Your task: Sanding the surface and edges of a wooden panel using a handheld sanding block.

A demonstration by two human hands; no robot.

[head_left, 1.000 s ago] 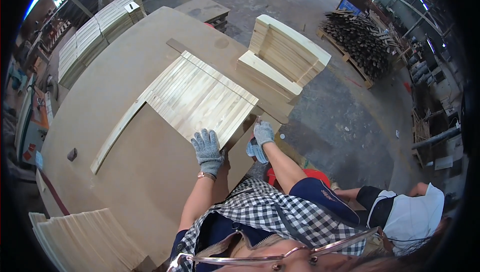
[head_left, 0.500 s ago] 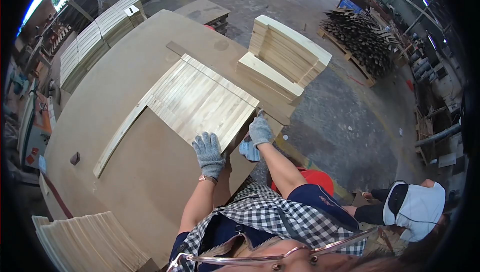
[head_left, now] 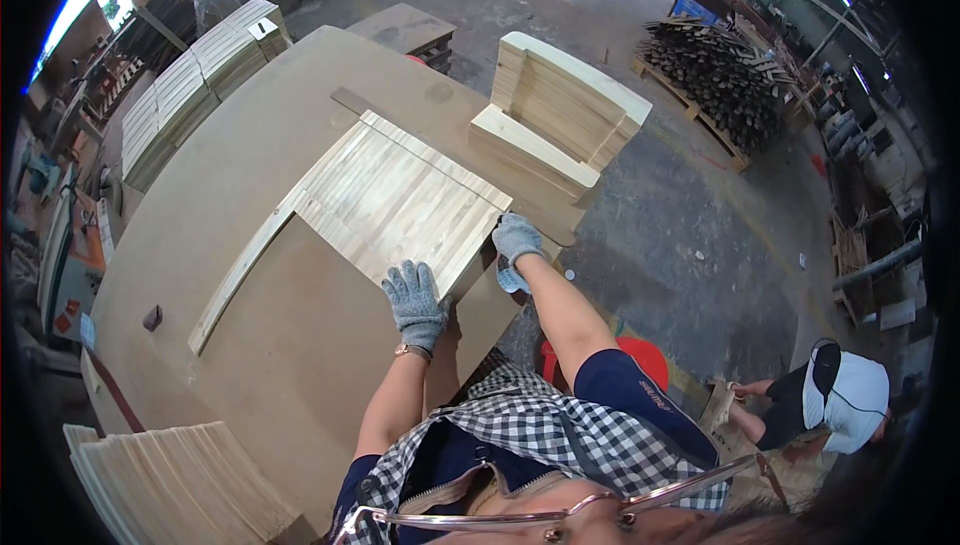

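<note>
Where pale wooden slats point(head_left: 405, 203) slant away rightward, my grey-gloved left hand point(head_left: 414, 303) splays near-end, right hand point(head_left: 518, 237), grip unclear, far-end.

Of your right hand point(head_left: 518, 237), the fingertips are mostly concealed at the corner of the pale slats point(head_left: 405, 205), so their grip cannot be told. Below it, a bluish thing point(head_left: 514, 279) is partly covered by this same hand (its kind is not clear to me). Your right arm hides some part of the red object point(head_left: 645, 361), and your checked garment point(head_left: 560, 427) covers a piece of the table's point(head_left: 320, 345) near edge. The lower edge cuts the board stack point(head_left: 180, 485). What the co-worker point(head_left: 856, 400) handles is too small to tell.
</note>
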